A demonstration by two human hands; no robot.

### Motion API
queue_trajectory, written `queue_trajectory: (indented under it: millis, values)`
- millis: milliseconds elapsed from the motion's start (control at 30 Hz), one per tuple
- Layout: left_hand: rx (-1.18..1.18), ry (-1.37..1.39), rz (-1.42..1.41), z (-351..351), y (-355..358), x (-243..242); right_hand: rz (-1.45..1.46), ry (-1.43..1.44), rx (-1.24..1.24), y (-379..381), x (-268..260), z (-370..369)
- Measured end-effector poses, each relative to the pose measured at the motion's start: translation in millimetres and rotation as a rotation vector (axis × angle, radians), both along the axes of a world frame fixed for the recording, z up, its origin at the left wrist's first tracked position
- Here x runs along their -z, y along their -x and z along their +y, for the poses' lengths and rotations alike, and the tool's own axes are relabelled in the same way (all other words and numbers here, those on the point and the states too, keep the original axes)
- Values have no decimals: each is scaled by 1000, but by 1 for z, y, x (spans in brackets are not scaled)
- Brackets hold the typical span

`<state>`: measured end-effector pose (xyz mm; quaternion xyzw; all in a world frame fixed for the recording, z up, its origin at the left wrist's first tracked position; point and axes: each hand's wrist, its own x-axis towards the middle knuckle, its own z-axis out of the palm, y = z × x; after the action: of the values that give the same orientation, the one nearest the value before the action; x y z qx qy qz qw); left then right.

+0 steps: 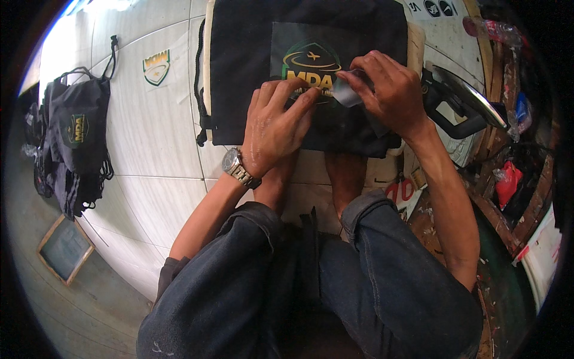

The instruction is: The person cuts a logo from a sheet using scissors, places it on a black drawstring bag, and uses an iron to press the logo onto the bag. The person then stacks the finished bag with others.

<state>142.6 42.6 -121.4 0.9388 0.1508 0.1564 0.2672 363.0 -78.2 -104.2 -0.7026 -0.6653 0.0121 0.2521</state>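
In front of me lies a black fabric drawstring bag (242,54) on a pale padded board (416,45). Its upper face carries a green and gold shield logo with an airplane (313,56) and lettering. A clear transfer film (347,94) covers the logo area, and its right lower part is curled up. My right hand (390,92) pinches that curled part between thumb and fingers. Flat on the bag, at the logo's lower left, rests my left hand (276,119), thumb and fingers apart and a metal watch (240,167) on its wrist.
A clothes iron (466,101) stands tilted right of the board. Red-handled scissors (399,190) lie below it. On the tiled floor (152,130) to the left are a logo transfer sheet (156,68) and a pile of black bags (74,143). A wood-framed screen (65,249) lies lower left.
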Motion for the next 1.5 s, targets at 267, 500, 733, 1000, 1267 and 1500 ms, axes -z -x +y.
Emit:
queue_trajectory:
  millis: [267, 500, 733, 1000, 1267, 1500]
  values:
    - [10, 3, 5, 1, -1, -2, 17, -2, -7, 1, -1, 0]
    - [35, -56, 24, 1, -2, -7, 30, -11, 102, -1, -6, -3]
    - [236, 119, 67, -1, 36, -37, 765, 269, 516, 8, -57, -27]
    - [255, -214, 315, 16, 8, -16, 1024, 258, 652, -1, -62, -55]
    - [153, -160, 232, 17, 9, -22, 1213, 128, 669, 2, -63, -49]
    - [-359, 823, 3, 28, 3, -54, 1080, -24, 454, 31, 1, 17]
